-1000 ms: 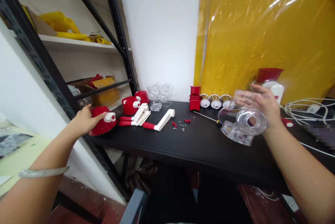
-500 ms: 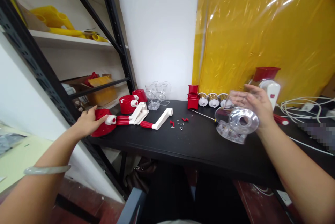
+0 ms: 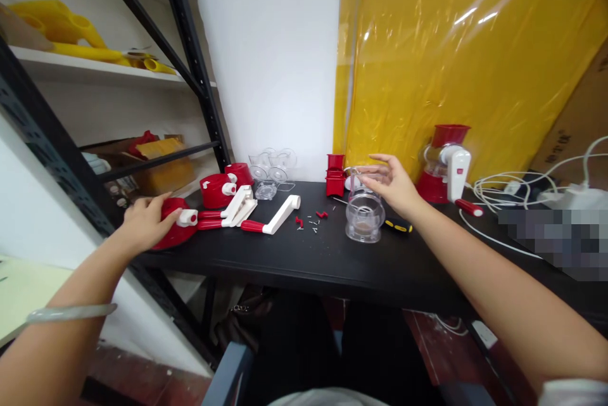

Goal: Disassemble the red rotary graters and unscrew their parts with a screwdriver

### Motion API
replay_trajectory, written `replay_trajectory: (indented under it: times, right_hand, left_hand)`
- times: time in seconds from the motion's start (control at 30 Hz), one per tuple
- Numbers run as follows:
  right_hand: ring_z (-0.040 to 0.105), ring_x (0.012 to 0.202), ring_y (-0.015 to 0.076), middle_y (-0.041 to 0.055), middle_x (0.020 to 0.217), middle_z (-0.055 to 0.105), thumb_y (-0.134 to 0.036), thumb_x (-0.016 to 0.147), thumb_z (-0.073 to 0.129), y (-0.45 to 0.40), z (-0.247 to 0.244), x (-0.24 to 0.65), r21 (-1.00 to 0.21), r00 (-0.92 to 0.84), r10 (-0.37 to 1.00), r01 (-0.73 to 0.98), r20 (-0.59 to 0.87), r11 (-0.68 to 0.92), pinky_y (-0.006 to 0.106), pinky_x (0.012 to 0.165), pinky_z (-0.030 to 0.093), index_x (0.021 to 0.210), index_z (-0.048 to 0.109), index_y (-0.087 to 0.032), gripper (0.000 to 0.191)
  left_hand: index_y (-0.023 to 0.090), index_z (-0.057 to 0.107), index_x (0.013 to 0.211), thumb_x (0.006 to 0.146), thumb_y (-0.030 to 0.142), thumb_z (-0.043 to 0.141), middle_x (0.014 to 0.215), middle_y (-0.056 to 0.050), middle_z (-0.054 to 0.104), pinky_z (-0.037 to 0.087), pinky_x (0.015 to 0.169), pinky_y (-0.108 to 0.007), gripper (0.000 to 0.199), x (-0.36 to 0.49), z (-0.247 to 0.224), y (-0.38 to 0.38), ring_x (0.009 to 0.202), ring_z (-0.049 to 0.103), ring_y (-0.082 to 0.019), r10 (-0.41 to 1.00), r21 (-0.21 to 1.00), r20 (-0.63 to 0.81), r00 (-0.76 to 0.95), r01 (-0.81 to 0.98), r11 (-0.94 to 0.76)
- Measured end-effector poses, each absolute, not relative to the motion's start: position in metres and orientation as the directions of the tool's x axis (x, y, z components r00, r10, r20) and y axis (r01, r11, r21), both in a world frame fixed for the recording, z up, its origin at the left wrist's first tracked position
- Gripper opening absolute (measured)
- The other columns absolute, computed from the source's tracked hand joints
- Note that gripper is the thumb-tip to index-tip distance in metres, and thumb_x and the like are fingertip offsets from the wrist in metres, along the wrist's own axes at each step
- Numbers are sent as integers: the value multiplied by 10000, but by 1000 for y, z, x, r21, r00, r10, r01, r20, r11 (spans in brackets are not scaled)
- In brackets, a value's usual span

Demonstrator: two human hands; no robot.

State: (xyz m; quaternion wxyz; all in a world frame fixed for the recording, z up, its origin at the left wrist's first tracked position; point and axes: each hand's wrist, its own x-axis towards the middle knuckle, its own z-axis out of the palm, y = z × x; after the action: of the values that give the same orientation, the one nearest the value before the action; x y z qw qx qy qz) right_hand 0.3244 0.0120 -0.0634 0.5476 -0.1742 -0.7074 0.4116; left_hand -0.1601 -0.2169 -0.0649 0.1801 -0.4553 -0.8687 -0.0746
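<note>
The left hand (image 3: pixel 146 221) rests on a red base (image 3: pixel 170 236) while the right hand (image 3: pixel 393 185) holds a clear plastic housing (image 3: pixel 365 217).

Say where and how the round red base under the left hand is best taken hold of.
Probably by the rim of the red base, from its left and above, where the left hand rests: the base is round, but a white spout juts out on the right, with red crank handles close by.
</note>
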Motion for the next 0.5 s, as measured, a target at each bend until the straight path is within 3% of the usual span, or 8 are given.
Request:
replay_trajectory:
  times: [0.3, 0.5]
  right_hand:
    - [665, 953, 222, 93, 1043, 660, -401, 591, 834, 26, -85, 301, -809, -340, 736, -188, 586, 557, 475, 935, 501, 1112, 468, -238, 658]
    - [641, 1036, 229, 89, 1068, 656, -419, 606, 832, 29, -96, 303, -781, -318, 714, -238, 624, 577, 486, 966, 491, 1120, 471, -250, 651]
  left_hand:
    - [107, 396, 1391, 912, 514, 297, 1306, -176, 498, 279, 1069, -391, 636, -164, -68, -215, 1292, 369, -306, 787, 35, 408, -463, 869, 493]
    - [59, 329, 1428, 900, 532, 326, 1316, -212, 434, 269, 1086, -436, 708, -175, -46, -214, 1323, 326, -357, 779, 84, 412, -474, 871, 485]
